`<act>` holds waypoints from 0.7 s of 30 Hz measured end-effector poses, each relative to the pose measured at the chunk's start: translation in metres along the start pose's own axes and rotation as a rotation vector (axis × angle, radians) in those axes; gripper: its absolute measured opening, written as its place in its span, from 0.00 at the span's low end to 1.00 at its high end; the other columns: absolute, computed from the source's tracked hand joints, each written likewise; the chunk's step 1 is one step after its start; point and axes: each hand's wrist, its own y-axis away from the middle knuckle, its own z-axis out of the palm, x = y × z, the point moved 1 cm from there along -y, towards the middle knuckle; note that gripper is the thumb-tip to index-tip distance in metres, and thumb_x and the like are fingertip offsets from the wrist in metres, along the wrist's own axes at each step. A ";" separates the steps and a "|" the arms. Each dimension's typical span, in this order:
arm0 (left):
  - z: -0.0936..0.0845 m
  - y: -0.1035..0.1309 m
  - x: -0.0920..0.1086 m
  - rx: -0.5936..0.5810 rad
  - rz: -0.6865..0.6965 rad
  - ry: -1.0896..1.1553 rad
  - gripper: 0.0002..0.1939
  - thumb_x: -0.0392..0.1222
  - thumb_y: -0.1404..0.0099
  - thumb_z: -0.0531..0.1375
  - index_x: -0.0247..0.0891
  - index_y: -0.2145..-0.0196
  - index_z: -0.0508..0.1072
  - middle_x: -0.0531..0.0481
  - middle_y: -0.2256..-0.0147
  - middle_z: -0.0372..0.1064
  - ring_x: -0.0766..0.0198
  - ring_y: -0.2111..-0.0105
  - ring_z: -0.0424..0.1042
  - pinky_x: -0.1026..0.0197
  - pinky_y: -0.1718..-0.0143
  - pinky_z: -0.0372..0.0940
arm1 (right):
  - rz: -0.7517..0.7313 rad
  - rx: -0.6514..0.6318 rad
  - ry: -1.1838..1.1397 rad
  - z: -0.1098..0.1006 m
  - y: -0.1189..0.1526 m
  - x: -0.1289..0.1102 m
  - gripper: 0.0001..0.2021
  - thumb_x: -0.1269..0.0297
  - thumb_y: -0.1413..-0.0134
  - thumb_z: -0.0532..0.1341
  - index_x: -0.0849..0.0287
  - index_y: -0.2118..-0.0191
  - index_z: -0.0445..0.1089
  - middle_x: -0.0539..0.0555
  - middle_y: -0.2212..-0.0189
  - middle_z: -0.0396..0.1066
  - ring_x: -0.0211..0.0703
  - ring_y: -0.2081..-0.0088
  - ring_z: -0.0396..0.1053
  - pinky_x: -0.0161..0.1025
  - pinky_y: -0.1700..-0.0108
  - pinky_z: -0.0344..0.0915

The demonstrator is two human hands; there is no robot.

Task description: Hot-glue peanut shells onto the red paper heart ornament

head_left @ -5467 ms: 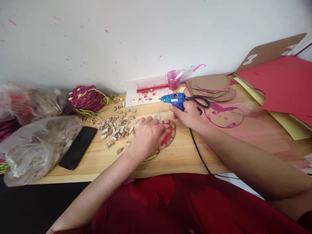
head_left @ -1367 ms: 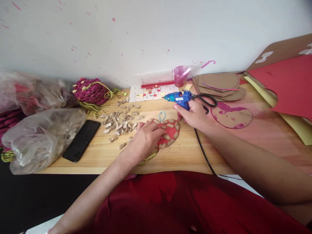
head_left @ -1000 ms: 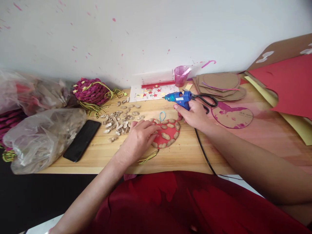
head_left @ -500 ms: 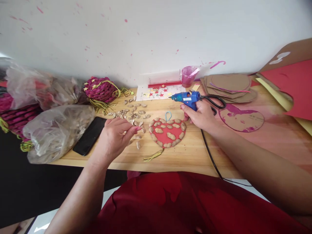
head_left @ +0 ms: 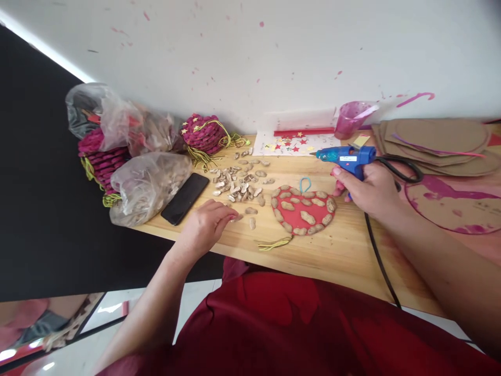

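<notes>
My right hand is wrapped round the handle of a blue glue gun, whose nozzle points left. Below the nozzle lies a red heart edged with peanut shells, more shells on its middle, a light blue loop at its top and a yellow-green tassel at its bottom. To the left, my left hand pinches a peanut shell at the table, just below a pile of loose shells.
A black phone and plastic bags are at the left, near purple woven pieces. Behind are paper with stars and a pink cup. Black scissors and cardboard lie right; a black cord hangs down.
The view has turned left, so things sit further right. My left hand has moved from the shell pile's edge to a shell nearer the table's front. My right hand still holds the glue gun.
</notes>
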 end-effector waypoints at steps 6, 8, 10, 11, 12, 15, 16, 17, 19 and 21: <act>0.015 -0.002 0.003 0.011 0.016 0.050 0.06 0.36 0.29 0.61 0.38 0.57 0.79 0.45 0.61 0.76 0.57 0.58 0.74 0.54 0.54 0.70 | -0.024 0.004 -0.026 0.000 0.000 -0.001 0.19 0.44 0.46 0.68 0.55 0.71 0.72 0.52 0.80 0.73 0.47 0.79 0.74 0.38 0.85 0.67; 0.018 -0.003 0.004 -0.013 0.045 0.059 0.06 0.35 0.29 0.61 0.39 0.57 0.79 0.45 0.62 0.76 0.57 0.58 0.73 0.54 0.54 0.70 | -0.025 0.007 -0.018 0.000 0.000 0.000 0.19 0.44 0.46 0.68 0.55 0.70 0.72 0.52 0.80 0.74 0.46 0.80 0.73 0.39 0.85 0.67; 0.020 -0.005 0.005 -0.020 0.065 0.062 0.07 0.34 0.29 0.62 0.39 0.55 0.79 0.45 0.62 0.76 0.57 0.58 0.72 0.54 0.54 0.70 | -0.017 0.006 -0.012 0.000 0.000 0.001 0.19 0.43 0.46 0.68 0.55 0.69 0.73 0.52 0.80 0.74 0.47 0.80 0.73 0.39 0.84 0.68; 0.020 -0.006 0.005 -0.014 0.066 0.059 0.08 0.34 0.29 0.62 0.39 0.55 0.79 0.45 0.61 0.76 0.57 0.58 0.73 0.53 0.54 0.69 | -0.012 0.006 -0.015 0.000 0.000 0.001 0.19 0.43 0.46 0.68 0.55 0.69 0.73 0.52 0.80 0.74 0.47 0.79 0.73 0.38 0.84 0.67; 0.019 -0.006 0.004 -0.004 0.058 0.052 0.08 0.34 0.29 0.62 0.38 0.55 0.79 0.45 0.61 0.76 0.57 0.58 0.73 0.53 0.53 0.69 | -0.007 0.006 -0.022 0.000 0.000 0.001 0.19 0.43 0.46 0.68 0.55 0.69 0.72 0.52 0.80 0.74 0.47 0.79 0.74 0.38 0.84 0.67; 0.019 -0.009 0.002 0.031 0.011 0.034 0.07 0.34 0.30 0.62 0.38 0.55 0.79 0.44 0.61 0.77 0.56 0.58 0.74 0.52 0.53 0.70 | -0.008 -0.001 -0.030 0.000 0.000 0.002 0.19 0.43 0.45 0.68 0.55 0.71 0.71 0.52 0.79 0.74 0.46 0.79 0.74 0.37 0.85 0.66; 0.019 -0.011 0.002 0.040 -0.002 0.032 0.07 0.34 0.30 0.62 0.38 0.56 0.79 0.44 0.61 0.77 0.56 0.58 0.74 0.52 0.53 0.70 | -0.008 -0.005 -0.024 0.000 0.000 0.002 0.20 0.43 0.44 0.67 0.55 0.71 0.71 0.52 0.79 0.74 0.46 0.79 0.73 0.37 0.84 0.66; 0.019 -0.013 0.001 0.047 -0.011 0.030 0.06 0.34 0.30 0.62 0.38 0.57 0.79 0.44 0.61 0.77 0.56 0.58 0.74 0.52 0.54 0.70 | -0.007 -0.009 -0.016 0.000 0.001 0.002 0.20 0.43 0.44 0.67 0.55 0.71 0.71 0.52 0.79 0.74 0.45 0.79 0.73 0.37 0.84 0.66; 0.020 -0.018 0.002 0.052 -0.014 0.023 0.05 0.34 0.30 0.62 0.37 0.58 0.79 0.44 0.62 0.77 0.56 0.58 0.74 0.53 0.54 0.70 | -0.004 -0.012 -0.013 0.000 0.001 0.002 0.19 0.44 0.43 0.66 0.55 0.71 0.72 0.52 0.79 0.74 0.46 0.79 0.74 0.37 0.83 0.67; 0.021 -0.023 0.002 0.040 -0.006 0.009 0.05 0.34 0.30 0.63 0.37 0.59 0.79 0.44 0.62 0.77 0.56 0.59 0.74 0.52 0.53 0.70 | 0.002 -0.009 -0.018 0.000 0.000 0.002 0.18 0.44 0.43 0.67 0.55 0.69 0.72 0.53 0.79 0.74 0.47 0.78 0.75 0.37 0.83 0.67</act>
